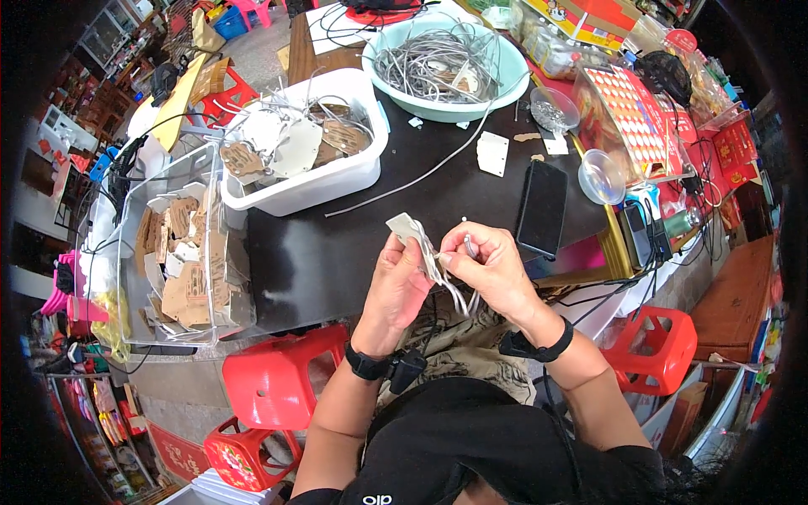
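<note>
My left hand (pixel 396 286) is closed on a small cream card (pixel 403 225), holding it tilted above the table's near edge. Grey cable (pixel 457 300) runs along the card and hangs in loops below it. The fingers of my right hand (pixel 488 263) pinch the grey cable beside the card, and a piece of it shows between them. Exactly how the cable joins the card is hidden by my fingers. Beyond my hands, one loose cable (pixel 412 185) stretches across the dark table (pixel 295 261) up to a pale green basin (pixel 404 98) full of coiled grey cables.
Left on the table, a white tub (pixel 311 192) holds cards with cables, beside a clear bin (pixel 215 324) of card pieces. To the right lie a black phone (pixel 540 210), a loose cream card (pixel 492 155) and small clear bowls (pixel 602 177). Red stools (pixel 273 383) stand below.
</note>
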{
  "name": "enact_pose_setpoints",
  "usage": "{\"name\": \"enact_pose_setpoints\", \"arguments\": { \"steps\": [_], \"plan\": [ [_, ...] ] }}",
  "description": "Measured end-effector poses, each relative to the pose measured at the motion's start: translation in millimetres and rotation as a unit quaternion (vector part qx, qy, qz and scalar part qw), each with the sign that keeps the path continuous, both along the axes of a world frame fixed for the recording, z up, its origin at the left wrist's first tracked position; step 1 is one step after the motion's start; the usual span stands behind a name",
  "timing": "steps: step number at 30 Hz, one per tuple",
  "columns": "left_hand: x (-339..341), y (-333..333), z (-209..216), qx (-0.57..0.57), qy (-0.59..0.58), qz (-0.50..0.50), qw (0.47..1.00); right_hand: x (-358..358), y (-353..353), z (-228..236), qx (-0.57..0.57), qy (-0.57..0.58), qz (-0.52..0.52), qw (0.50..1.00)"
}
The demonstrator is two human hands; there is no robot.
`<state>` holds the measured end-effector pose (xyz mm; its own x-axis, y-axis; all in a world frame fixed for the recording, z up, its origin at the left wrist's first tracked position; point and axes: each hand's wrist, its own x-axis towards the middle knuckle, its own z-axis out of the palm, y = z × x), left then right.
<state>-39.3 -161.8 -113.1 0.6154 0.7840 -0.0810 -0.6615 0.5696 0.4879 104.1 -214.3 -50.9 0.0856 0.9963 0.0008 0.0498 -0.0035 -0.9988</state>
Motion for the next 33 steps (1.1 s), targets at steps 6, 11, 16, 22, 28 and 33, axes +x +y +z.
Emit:
{"name": "enact_pose_setpoints", "arguments": {
  "steps": [6, 11, 16, 22, 28, 33],
  "plan": [
    [-2.2, -1.9, -3.4, -0.028, 0.011, 0.004, 1.0, 3.9, 2.6, 5.9, -0.045, 0.048, 0.034, 0.997],
    [-1.2, -1.3, -2.5, -0.003, -0.015, -0.021, 1.0, 5.4, 12.4, 12.9, -0.049, 0.098, 0.004, 0.994],
    [1.8, -2.9, 6.5, -0.016, 0.022, 0.006, 1.0, 4.7, 17.4, 13.1, -0.039, 0.054, 0.066, 0.996],
    [-1.9, -0.3, 3.2, 0.032, 0.027, -0.008, 0.999, 0.1, 13.2, 3.8, -0.071, 0.234, 0.038, 0.969],
    [-6.8, 1.6, -1.9, 0.056, 0.029, -0.02, 0.998, -4.4, 10.9, -4.3, -0.072, 0.255, 0.03, 0.964],
    [-7.2, -0.1, -3.9, 0.055, 0.044, 0.022, 0.997, 9.6, 14.6, 4.4, -0.118, 0.277, 0.081, 0.95]
  ]
}}
